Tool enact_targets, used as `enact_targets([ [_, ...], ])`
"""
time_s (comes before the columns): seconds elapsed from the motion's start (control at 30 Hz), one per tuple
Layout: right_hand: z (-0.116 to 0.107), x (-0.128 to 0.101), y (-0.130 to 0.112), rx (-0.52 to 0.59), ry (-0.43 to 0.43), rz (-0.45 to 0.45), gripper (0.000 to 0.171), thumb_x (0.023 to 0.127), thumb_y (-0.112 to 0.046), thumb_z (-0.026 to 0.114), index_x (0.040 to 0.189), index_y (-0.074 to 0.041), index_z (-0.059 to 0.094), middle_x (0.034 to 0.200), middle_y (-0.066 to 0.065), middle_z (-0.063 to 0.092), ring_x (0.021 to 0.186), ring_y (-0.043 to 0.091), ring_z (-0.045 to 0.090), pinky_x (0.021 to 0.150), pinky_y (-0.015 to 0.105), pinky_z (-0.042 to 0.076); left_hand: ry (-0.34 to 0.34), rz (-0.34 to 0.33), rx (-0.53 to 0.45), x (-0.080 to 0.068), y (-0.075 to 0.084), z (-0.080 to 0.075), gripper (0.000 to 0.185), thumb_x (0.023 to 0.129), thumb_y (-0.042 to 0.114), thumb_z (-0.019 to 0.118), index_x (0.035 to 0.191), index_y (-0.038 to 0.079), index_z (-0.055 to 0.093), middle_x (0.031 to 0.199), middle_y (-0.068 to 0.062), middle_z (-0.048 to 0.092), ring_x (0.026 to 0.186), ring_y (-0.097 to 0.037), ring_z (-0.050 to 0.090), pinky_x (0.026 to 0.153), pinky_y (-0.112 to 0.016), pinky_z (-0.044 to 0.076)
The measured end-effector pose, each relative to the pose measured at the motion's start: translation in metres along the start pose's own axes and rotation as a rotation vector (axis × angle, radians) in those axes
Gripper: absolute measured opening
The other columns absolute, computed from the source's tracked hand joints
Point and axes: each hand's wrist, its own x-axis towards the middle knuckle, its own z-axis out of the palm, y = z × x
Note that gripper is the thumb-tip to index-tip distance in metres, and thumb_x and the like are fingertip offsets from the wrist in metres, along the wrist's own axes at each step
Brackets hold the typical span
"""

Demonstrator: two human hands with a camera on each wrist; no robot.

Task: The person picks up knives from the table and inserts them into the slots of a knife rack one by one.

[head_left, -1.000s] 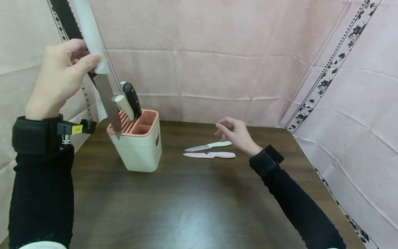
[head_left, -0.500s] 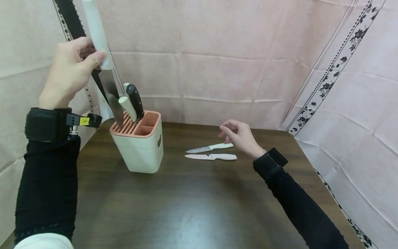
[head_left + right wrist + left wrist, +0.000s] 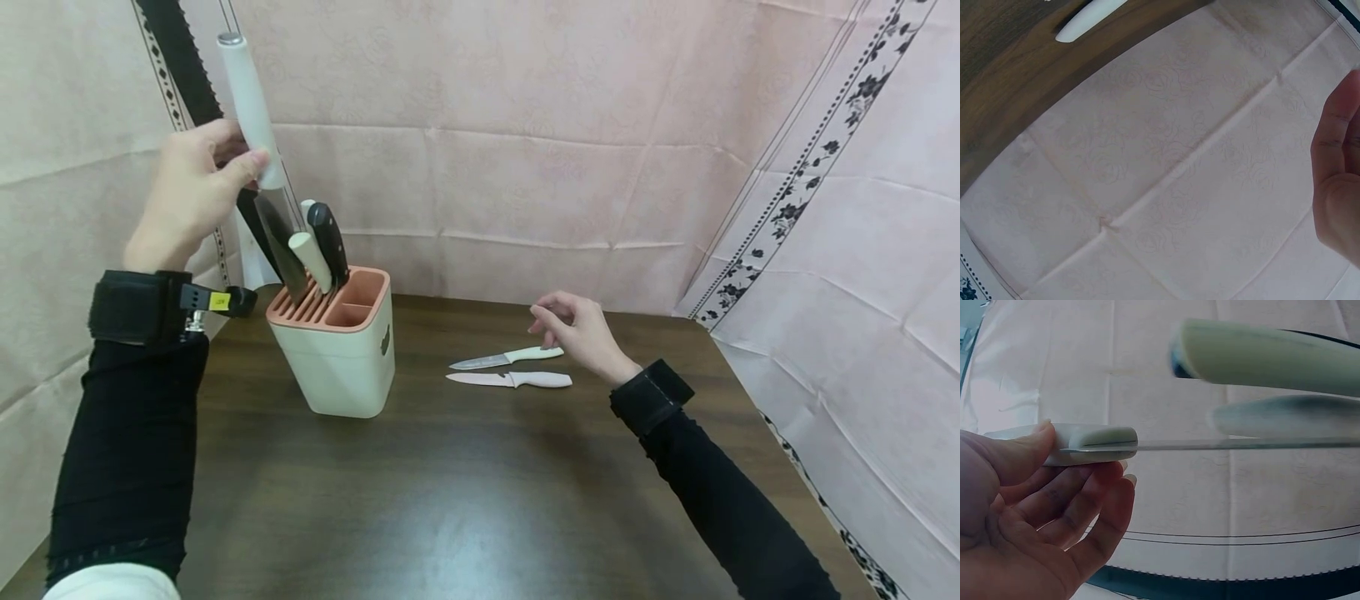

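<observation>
With thumb and fingers, my left hand pinches the white handle of a large kitchen knife at its blade end. The blade points down, its lower part inside the slotted side of a pale knife holder with a pink top. In the left wrist view, the knife shows its blade edge-on. My right hand hovers with loosely bent fingers and nothing in them. It is nearest to two small white-handled knives, the farther one and the nearer one, lying on the table.
A black-handled knife and a white handle stand up from the holder, close to the held blade; another white handle shows behind. The holder has two open compartments on its right. Cloth hangs behind the dark wooden table.
My left hand has moved right and then down, carrying the knife from in front of the holder into its slots. The right hand has barely moved; the view has shifted slightly.
</observation>
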Motion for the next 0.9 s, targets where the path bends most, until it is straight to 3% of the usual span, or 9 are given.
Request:
enact_targets([
  [0.13, 0.001, -0.002, 0.001, 0.009, 0.002, -0.005, 0.02, 0.097, -0.024, 0.058, 0.104, -0.007, 0.066, 0.081, 0.011, 0.074, 0.058, 0.029, 0.064, 0.054, 0.027, 0.051, -0.055, -0.057, 0.007, 0.0, -0.008, 0.005, 0.047, 0.102, 0.03, 0.046, 0.146, 0.014, 0.041, 0.144, -0.017, 0.048, 0.118, -0.014, 0.053, 0.107, -0.039, 0.041],
  [0.3, -0.002, -0.008, -0.019, 0.006, -0.004, 0.011, 0.018, 0.097, -0.016, 0.057, 0.104, -0.002, 0.065, 0.081, 0.015, 0.073, 0.054, 0.014, 0.063, 0.057, 0.03, 0.053, -0.098, -0.072, 0.043, 0.0, -0.019, 0.014, 0.049, 0.102, 0.031, 0.045, 0.145, 0.01, 0.04, 0.142, -0.02, 0.05, 0.116, -0.021, 0.054, 0.102, -0.039, 0.045],
  [0.43, -0.005, -0.013, -0.035, 0.0, -0.009, 0.009, 0.016, 0.097, -0.009, 0.056, 0.103, 0.004, 0.065, 0.082, 0.019, 0.072, 0.053, 0.008, 0.06, 0.057, 0.032, 0.054, -0.119, -0.072, 0.057, -0.003, -0.028, 0.02, 0.049, 0.102, 0.032, 0.045, 0.144, 0.007, 0.041, 0.139, -0.022, 0.052, 0.112, -0.023, 0.056, 0.102, -0.049, 0.043],
  [0.7, -0.004, -0.014, -0.037, -0.001, -0.004, 0.013, 0.016, 0.096, -0.008, 0.057, 0.102, 0.005, 0.065, 0.082, 0.02, 0.072, 0.058, 0.031, 0.062, 0.056, 0.036, 0.053, -0.153, -0.085, 0.04, -0.009, -0.048, 0.031, 0.05, 0.102, 0.03, 0.044, 0.143, 0.002, 0.04, 0.136, -0.028, 0.052, 0.119, -0.043, 0.052, 0.104, -0.061, 0.036],
  [0.9, -0.005, -0.016, -0.036, 0.001, -0.004, 0.025, 0.016, 0.096, -0.007, 0.056, 0.102, 0.005, 0.064, 0.082, 0.02, 0.072, 0.054, 0.009, 0.058, 0.053, 0.024, 0.051, -0.175, -0.092, 0.048, -0.014, -0.058, 0.04, 0.044, 0.102, 0.024, 0.045, 0.138, -0.002, 0.044, 0.13, -0.031, 0.054, 0.113, -0.043, 0.055, 0.101, -0.062, 0.038],
])
